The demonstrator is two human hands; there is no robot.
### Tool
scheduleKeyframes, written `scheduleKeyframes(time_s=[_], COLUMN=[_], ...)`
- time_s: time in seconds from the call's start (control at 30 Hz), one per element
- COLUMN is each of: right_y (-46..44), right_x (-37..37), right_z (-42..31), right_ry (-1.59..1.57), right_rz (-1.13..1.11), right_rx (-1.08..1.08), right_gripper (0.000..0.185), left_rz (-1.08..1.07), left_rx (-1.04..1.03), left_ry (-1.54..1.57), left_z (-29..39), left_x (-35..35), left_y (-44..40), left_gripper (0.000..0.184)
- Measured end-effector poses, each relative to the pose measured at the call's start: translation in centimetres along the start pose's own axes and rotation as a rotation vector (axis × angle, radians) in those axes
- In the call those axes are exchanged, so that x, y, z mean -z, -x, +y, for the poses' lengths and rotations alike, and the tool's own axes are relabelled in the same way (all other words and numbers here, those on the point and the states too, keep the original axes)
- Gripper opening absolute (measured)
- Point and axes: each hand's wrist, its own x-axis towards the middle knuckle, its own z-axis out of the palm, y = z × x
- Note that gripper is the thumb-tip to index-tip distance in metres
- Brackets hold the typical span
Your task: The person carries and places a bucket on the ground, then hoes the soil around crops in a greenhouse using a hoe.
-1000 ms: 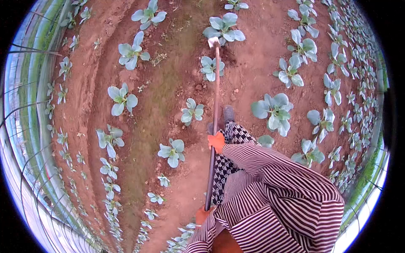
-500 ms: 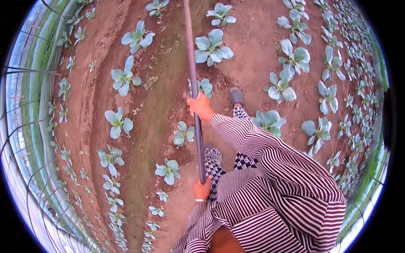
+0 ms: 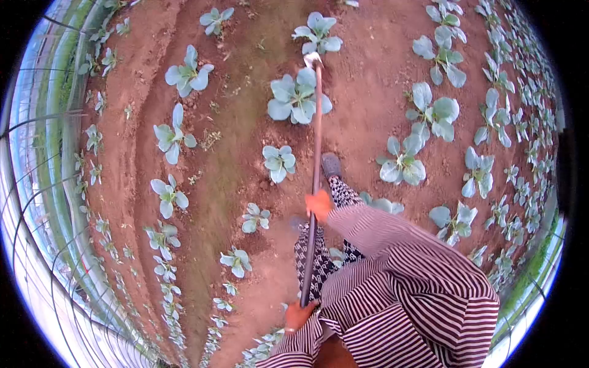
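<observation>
A hoe (image 3: 318,129) with a long brown handle runs away from my body. Its pale metal blade (image 3: 312,60) is at the far end, between two broad-leaved cabbage-like plants; whether it touches the soil I cannot tell. My right hand (image 3: 320,205) is wrapped round the middle of the handle, slightly blurred. Lower down, my left hand (image 3: 298,316) grips the handle's near end close to my waist. A large leafy plant (image 3: 294,101) stands just left of the handle below the blade, and a smaller plant (image 3: 279,163) grows nearer to me.
Rows of similar plants (image 3: 171,133) line the left, with more plants (image 3: 436,111) to the right. Brown soil (image 3: 362,92) lies between them. My shoe (image 3: 331,165) is on the ground beside the handle. A curved greenhouse-like wall (image 3: 46,184) borders the far left.
Both hands have drawn the hoe back toward my body and its far end has swung right. The blade has come into view. My view has shifted slightly over the plants.
</observation>
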Motion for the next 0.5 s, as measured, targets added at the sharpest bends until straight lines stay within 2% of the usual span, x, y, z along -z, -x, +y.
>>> scheduleKeyframes(time_s=[0.03,0.13,0.17,0.23,0.3,0.4,0.47,0.5], right_y=[1.8,4.5,4.1,2.3,-1.2,-4.4,-10.1,-8.9], right_x=[-0.4,-0.5,-0.7,-0.7,-0.5,-0.3,1.9,2.1], right_z=[-2.2,-7.0,-8.0,-10.0,-10.9,-15.2,-11.1,-11.2], right_ry=[0.047,-0.127,-0.151,-0.195,0.001,0.301,0.482,0.449], right_rz=[0.098,0.093,0.053,-0.015,-0.044,0.053,-0.043,0.002], right_rx=[-0.085,-0.118,-0.037,0.125,0.338,0.266,0.556,0.318], right_gripper=[0.016,0.014,0.014,0.013,0.015,0.02,0.024,0.026], left_rz=[0.062,0.067,0.081,0.138,0.185,0.166,0.085,0.015], left_rx=[-0.008,0.064,0.043,-0.025,-0.078,-0.111,-0.074,-0.007], left_ry=[-0.123,-0.102,0.009,0.034,0.119,0.29,0.325,0.311], left_z=[-0.8,1.5,1.7,2.7,4.3,7.4,8.4,8.4], left_x=[-0.4,0.1,-0.4,-1.2,-2.0,-2.9,-3.6,-4.1], left_y=[0.5,1.2,0.6,-1.3,-3.5,-6.9,-8.7,-8.7], left_gripper=[0.05,0.051,0.051,0.049,0.048,0.049,0.05,0.05])
